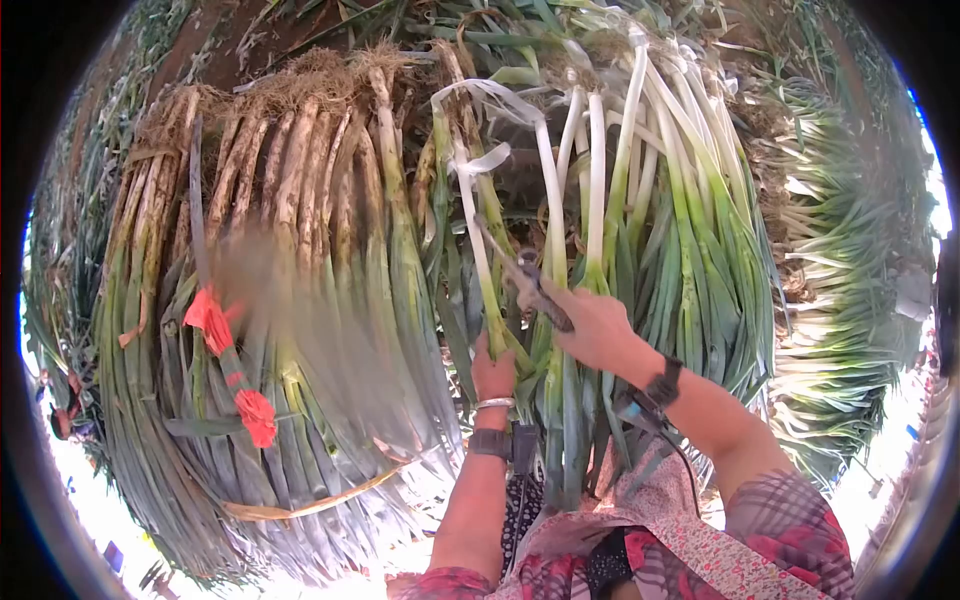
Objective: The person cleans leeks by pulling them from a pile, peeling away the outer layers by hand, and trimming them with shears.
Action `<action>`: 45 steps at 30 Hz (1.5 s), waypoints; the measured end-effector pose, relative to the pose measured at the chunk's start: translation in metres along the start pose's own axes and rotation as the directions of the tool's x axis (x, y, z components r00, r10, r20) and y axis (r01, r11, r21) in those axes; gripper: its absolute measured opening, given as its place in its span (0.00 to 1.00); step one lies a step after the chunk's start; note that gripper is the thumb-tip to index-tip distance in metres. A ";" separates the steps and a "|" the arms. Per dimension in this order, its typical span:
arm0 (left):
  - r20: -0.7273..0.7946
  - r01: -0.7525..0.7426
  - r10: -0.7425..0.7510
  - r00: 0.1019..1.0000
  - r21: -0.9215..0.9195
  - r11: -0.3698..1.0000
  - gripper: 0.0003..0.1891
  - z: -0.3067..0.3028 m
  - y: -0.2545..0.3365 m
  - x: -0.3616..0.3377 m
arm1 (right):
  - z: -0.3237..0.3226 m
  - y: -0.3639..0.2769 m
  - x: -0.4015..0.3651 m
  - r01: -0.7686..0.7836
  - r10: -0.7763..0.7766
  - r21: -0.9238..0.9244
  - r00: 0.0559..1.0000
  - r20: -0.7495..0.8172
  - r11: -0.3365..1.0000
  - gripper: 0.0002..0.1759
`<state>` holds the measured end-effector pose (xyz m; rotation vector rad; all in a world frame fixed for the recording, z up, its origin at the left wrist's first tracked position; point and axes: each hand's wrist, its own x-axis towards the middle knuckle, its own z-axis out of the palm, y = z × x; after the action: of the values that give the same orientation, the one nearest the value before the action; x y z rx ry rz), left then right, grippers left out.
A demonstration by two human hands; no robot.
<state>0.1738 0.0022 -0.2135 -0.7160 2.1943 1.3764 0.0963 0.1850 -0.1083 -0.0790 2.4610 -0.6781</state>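
Observation:
My left hand [492, 370] is closed round the green part of a long green onion [472, 215], its white end pointing away from me. A loose strip of pale skin [490, 160] hangs off near that white end. In my right hand [600, 330] is a tool that looks like an air blow gun [540, 297], with a dark handle and a thin metal nozzle. Its nozzle tip lies close beside the held stalk. Several cleaned green onions [690, 190] with white shafts lie just right of my hands.
To the left lies a big bundle of soil-covered green onions [300, 180], roots facing away, with a tie band [320, 505] across the leaves. A blade-like strip with red wrapping [210, 320] rests on it. Another row of white-ended onions [820, 300] lines the far right.

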 end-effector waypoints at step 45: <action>-0.218 -0.179 0.400 0.890 0.640 0.748 0.16 0.071 0.070 0.151 | -0.035 0.067 0.015 -0.034 0.021 -0.078 0.986 -0.165 0.996 0.32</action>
<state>0.0207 0.0645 -0.2874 -0.3844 2.9126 0.5872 0.0708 0.2557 -0.1242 -0.0215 2.6422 -0.5941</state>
